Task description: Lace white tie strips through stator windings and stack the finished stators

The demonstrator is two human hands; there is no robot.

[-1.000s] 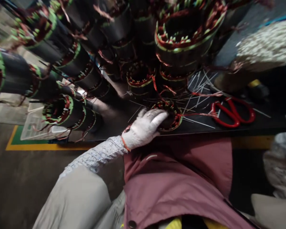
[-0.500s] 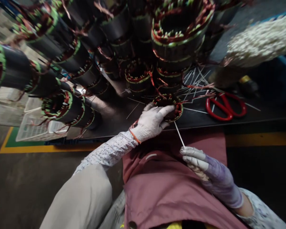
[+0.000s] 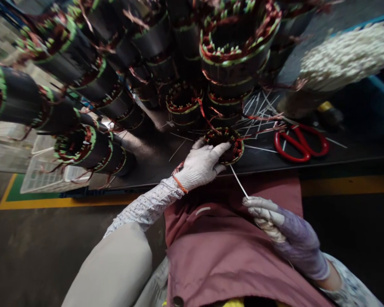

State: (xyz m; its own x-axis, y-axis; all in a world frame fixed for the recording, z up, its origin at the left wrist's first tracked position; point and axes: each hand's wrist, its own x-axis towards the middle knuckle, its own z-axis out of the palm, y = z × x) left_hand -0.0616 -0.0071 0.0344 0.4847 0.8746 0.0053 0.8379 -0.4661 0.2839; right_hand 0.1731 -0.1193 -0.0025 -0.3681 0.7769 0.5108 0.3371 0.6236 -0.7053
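A motor stator [image 3: 237,147] with red-brown copper windings and a pale green rim stands at the bench's front edge. Gloved in white, my left hand [image 3: 202,164] lies over its near left side, fingers gripping the rim and the index finger reaching across the opening. From the stator's near edge a taut white cord [image 3: 239,181] runs down to my right hand [image 3: 272,221]. That hand, in a white and purple glove, pinches the cord's end between closed fingertips, low in front of the maroon apron [image 3: 217,247]. The cord's other end is hidden at the stator.
Red-handled scissors [image 3: 302,145] lie right of the stator, near scattered white strips [image 3: 259,111]. Stacked stators [image 3: 240,64] crowd the back and left. A large bundle of white strands [image 3: 348,55] stands at the right; a white plastic basket [image 3: 40,175] is at the left.
The view has shifted slightly. The cord's upper end appears a little further left along the stator's edge, and my right hand still pinches it. My left hand keeps its place on the stator.
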